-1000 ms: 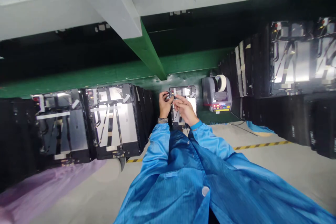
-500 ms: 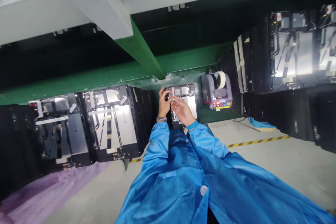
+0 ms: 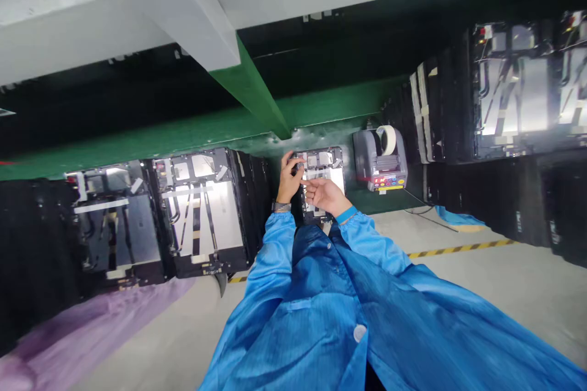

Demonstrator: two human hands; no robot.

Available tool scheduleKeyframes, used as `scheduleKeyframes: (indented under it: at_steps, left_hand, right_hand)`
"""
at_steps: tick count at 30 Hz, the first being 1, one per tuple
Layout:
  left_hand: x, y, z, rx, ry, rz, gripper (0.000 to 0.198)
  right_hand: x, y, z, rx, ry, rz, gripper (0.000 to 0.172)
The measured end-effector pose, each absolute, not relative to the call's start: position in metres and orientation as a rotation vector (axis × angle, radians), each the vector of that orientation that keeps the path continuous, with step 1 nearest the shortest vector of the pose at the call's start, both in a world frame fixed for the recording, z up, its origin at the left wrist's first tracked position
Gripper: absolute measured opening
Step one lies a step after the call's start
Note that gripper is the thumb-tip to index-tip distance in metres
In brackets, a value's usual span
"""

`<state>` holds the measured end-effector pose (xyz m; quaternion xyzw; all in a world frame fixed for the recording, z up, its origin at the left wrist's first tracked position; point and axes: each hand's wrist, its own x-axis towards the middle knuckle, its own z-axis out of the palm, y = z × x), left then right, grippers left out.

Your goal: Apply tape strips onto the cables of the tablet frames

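Observation:
A device panel [image 3: 338, 178] with a black frame and a bright silver plate lies on the green bench in front of me. My left hand [image 3: 288, 178] is at its upper left edge, fingers curved and thumb near the index finger; whatever is between them is too small to make out. My right hand [image 3: 326, 195] is over the panel's lower middle, palm partly turned up, fingers curled toward my left hand. One right fingertip comes close to the left thumb. A pale strip shows across the panel above my right hand.
A grey tape dispenser [image 3: 380, 162] with a cream roll stands right of the panel. Stacked black panels [image 3: 208, 214] stand at the left, more [image 3: 513, 98] at the right. A green post [image 3: 261, 98] rises behind. Purple cloth [image 3: 114, 324] shows at lower left.
My right hand has moved down and right, uncovering more of the panel. My left hand stays at the panel's upper left. The view has shifted slightly.

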<state>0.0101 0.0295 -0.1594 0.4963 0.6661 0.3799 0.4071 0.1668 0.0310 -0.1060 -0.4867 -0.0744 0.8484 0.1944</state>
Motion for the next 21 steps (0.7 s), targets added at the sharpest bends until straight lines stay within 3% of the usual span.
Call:
scheduleKeyframes:
  at_steps: [2, 6, 10, 16, 21]
  left_hand:
    - [0.01, 0.03, -0.16, 1.266, 1.694, 0.93, 0.018]
    - [0.01, 0.03, -0.163, 1.292, 1.699, 0.929, 0.018]
    - [0.008, 0.03, -0.165, 1.287, 1.702, 0.905, 0.02]
    - [0.006, 0.032, -0.162, 1.332, 1.69, 0.906, 0.024]
    - [0.007, 0.038, -0.161, 1.415, 1.725, 0.956, 0.014]
  right_hand:
    - [0.174, 0.028, -0.104, -1.538, -0.685, 2.188, 0.029]
    - [0.186, 0.035, -0.099, -1.662, -1.755, 1.391, 0.049]
    - [0.187, 0.052, -0.097, -1.596, -2.419, 1.087, 0.057]
    - [0.185, 0.061, -0.091, -1.555, -2.779, 0.938, 0.063]
    - [0.194, 0.059, -0.092, -1.556, -2.67, 0.913, 0.055]
